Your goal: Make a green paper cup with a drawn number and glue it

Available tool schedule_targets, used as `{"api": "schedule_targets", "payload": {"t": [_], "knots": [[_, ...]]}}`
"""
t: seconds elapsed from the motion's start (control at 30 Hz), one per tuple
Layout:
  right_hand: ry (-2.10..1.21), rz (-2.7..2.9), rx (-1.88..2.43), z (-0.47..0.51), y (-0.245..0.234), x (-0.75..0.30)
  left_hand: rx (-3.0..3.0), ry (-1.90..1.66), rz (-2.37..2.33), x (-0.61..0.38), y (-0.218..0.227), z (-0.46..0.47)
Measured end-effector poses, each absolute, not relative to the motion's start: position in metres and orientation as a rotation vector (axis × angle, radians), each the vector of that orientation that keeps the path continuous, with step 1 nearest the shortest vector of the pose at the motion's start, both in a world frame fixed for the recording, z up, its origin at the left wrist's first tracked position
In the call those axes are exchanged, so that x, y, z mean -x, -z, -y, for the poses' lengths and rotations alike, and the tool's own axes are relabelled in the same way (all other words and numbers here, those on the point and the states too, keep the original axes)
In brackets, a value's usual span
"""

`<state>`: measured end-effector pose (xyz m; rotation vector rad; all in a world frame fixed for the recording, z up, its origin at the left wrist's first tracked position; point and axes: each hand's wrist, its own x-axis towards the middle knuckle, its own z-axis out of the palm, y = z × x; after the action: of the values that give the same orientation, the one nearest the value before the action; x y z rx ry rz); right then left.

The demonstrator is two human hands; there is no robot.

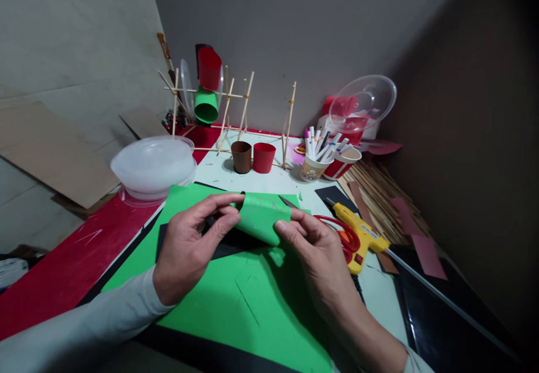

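Observation:
A curved piece of green paper [265, 218] is held between my two hands, above the table. My left hand [196, 235] pinches its left end between thumb and fingers. At the right end, my right hand [318, 249] grips it the same way, thumb in front. Scissors with red handles [356, 235] lie by my right hand, their blade tip showing behind the green piece. Below spreads a large green sheet [223, 300], with a black sheet [236, 244] on it, partly hidden by my hands.
Behind stand a brown cup [241, 158], a red cup [264, 158] and a stick frame [245, 106] bearing coloured rings. A yellow glue gun [362, 235] lies right, near a paper cup [314, 168] of markers and bundled sticks [381, 187]. Plastic lids [154, 165] are stacked left.

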<state>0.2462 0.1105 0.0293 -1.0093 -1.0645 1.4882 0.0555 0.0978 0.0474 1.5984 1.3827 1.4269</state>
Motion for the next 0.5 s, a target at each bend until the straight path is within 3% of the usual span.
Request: {"api": "schedule_targets", "payload": {"t": [0.3, 0.5], "knots": [[-1.407, 1.054, 1.138, -0.1121, -0.0253, -0.2461, -1.444, -1.394, -1.322, -0.0491, -0.0421, -0.1020], [-1.413, 1.026, 1.086, -0.1121, -0.0249, -0.2457, -1.773, -1.449, -1.363, -0.0552, -0.0449, -0.1004]]}}
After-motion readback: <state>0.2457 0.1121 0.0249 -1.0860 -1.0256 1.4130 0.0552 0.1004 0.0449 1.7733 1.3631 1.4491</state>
